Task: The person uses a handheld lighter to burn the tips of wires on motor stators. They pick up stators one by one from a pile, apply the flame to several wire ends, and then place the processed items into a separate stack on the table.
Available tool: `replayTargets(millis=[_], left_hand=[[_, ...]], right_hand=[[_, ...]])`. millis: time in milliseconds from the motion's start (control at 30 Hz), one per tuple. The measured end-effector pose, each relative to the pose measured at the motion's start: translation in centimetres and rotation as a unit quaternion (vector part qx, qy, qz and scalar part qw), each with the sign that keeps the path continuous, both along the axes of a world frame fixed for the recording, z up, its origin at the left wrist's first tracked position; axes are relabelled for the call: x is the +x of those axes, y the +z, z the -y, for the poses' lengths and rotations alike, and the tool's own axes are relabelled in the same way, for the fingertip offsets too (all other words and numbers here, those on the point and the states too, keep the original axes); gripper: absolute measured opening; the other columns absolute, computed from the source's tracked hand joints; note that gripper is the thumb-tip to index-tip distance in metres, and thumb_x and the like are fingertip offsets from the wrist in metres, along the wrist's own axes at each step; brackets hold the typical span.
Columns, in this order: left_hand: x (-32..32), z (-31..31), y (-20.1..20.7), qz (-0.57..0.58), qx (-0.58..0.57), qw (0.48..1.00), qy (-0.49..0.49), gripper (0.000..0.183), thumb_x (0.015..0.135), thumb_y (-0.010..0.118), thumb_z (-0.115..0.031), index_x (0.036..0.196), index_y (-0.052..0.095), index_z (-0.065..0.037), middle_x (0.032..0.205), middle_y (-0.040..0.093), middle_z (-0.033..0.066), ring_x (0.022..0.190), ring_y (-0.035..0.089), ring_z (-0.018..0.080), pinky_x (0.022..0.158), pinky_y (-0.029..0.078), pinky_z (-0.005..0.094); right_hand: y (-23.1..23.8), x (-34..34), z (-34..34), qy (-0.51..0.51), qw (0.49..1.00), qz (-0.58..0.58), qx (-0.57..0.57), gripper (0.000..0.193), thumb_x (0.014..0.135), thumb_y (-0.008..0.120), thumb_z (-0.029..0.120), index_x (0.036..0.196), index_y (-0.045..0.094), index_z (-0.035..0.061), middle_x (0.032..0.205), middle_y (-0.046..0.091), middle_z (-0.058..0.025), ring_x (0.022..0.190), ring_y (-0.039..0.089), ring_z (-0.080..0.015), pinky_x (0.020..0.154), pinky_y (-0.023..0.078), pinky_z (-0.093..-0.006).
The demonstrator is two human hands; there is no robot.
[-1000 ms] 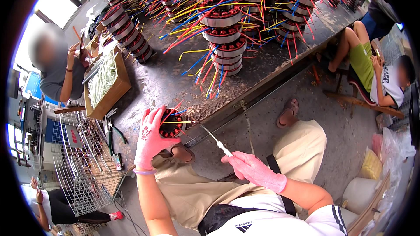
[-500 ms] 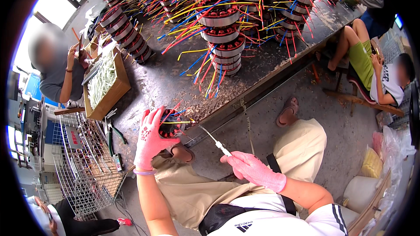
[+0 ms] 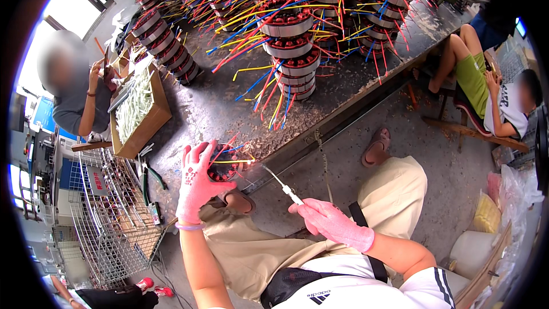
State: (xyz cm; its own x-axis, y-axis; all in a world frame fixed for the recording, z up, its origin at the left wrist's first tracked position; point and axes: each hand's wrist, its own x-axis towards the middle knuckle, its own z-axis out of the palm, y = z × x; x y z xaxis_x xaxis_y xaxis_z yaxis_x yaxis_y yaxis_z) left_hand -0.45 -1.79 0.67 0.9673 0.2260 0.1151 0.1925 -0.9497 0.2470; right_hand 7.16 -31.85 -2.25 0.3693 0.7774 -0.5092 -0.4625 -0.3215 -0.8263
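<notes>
My left hand, in a pink glove, curves round the side of a motor stator near the front edge of the table. The stator has dark red windings, and red, blue and yellow leads stick out of it to the right. My right hand, gloved in pink too, is closed on a slim white-handled tool with a long thin tip. That tip points toward the end of the yellow lead; whether they touch I cannot tell.
Tall stacks of wired stators stand on the worn table. At left are a cardboard box of white sleeves, pliers and a wire basket. People sit at left and right; another works at the far right.
My hands, the stator and the tool have hardly moved. At the lower left a person's legs and red shoes have shifted, and the far-right worker's gloved hand has moved.
</notes>
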Motion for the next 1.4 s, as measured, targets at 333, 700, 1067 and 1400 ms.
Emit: replayTargets(millis=[333, 700, 1067, 1400], left_hand=[[0.22, 0.16, 0.3, 0.024, 0.02, 0.999, -0.037, 0.099, 0.044, 0.086, -0.027, 0.134, 0.048, -0.007, 0.125, 0.053, 0.0132, 0.127, 0.04, 0.0331, 0.115, 0.017, 0.0508], [0.45, 0.39, 0.79, 0.042, 0.014, 0.998, -0.034, 0.09, 0.043, 0.086, -0.028, 0.127, 0.056, -0.015, 0.113, 0.053, 0.0106, 0.12, 0.043, 0.035, 0.115, 0.015, 0.0531], [0.26, 0.25, 0.67, 0.053, 0.043, 0.997, -0.034, 0.09, 0.043, 0.086, -0.033, 0.126, 0.057, -0.016, 0.116, 0.054, 0.0108, 0.12, 0.044, 0.0347, 0.114, 0.016, 0.0549], [0.3, -0.07, 0.17, 0.044, 0.01, 0.998, -0.046, 0.09, 0.047, 0.085, -0.03, 0.129, 0.053, -0.009, 0.122, 0.055, 0.0126, 0.125, 0.043, 0.0333, 0.114, 0.018, 0.0522]], right_hand=[[0.7, 0.11, 0.01, -0.012, 1.0, -0.018, 0.001, 0.028, 0.1, 0.045, 0.023, 0.11, 0.061, 0.0018, 0.057, 0.043, 0.0021, 0.051, 0.039, -0.0051, 0.049, 0.033, -0.0234], [-0.06, -0.02, -0.19, -0.02, 0.999, -0.006, 0.024, 0.029, 0.1, 0.044, 0.023, 0.109, 0.06, 0.0009, 0.056, 0.042, 0.0024, 0.051, 0.038, -0.005, 0.049, 0.033, -0.023], [0.31, 0.27, -0.23, 0.003, 1.0, 0.02, 0.017, 0.031, 0.1, 0.042, 0.024, 0.111, 0.06, 0.0013, 0.056, 0.044, 0.0024, 0.051, 0.037, -0.0046, 0.05, 0.033, -0.0224], [0.27, 0.17, -0.09, -0.013, 1.0, 0.001, 0.02, 0.03, 0.1, 0.042, 0.023, 0.11, 0.06, 0.0004, 0.056, 0.043, 0.0024, 0.051, 0.038, -0.0047, 0.049, 0.033, -0.0227]])
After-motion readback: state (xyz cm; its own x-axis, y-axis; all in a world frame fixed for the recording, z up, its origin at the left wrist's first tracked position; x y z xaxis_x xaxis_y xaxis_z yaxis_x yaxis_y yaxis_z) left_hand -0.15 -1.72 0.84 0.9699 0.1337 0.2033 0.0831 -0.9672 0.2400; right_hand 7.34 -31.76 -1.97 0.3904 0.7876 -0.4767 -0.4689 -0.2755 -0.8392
